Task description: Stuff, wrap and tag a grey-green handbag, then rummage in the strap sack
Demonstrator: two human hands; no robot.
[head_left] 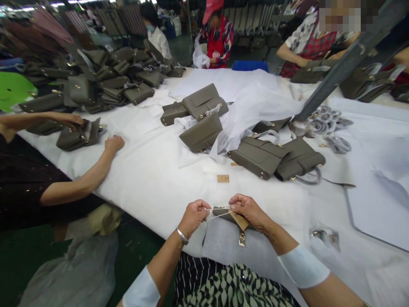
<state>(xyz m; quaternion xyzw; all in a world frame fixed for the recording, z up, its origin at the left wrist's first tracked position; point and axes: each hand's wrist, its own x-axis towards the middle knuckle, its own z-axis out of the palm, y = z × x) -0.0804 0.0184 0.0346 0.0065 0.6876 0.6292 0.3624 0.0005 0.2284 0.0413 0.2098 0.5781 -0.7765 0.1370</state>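
Observation:
Between my two hands a thin white string (219, 209) is stretched in a loop. My left hand (193, 217) pinches its left end. The fingers of my right hand (249, 211) are closed on the other end, where a brown paper hang tag (239, 220) dangles. Right below lies an olive-grey handbag (225, 215), its front covered by a sheet of pale wrapping (220, 241). A gold metal clasp (242, 238) shows at the front of the bag. My hands partly hide the bag's top.
Two more brown tags (223, 178) lie ahead on the white table (153, 170). Beyond are several handbags (204, 102), white tissue (252, 115) and wrapped straps (326, 119). A slanted metal post (345, 64) stands right. A co-worker's hands (114, 143) handle a bag at left, near a bag pile (108, 76).

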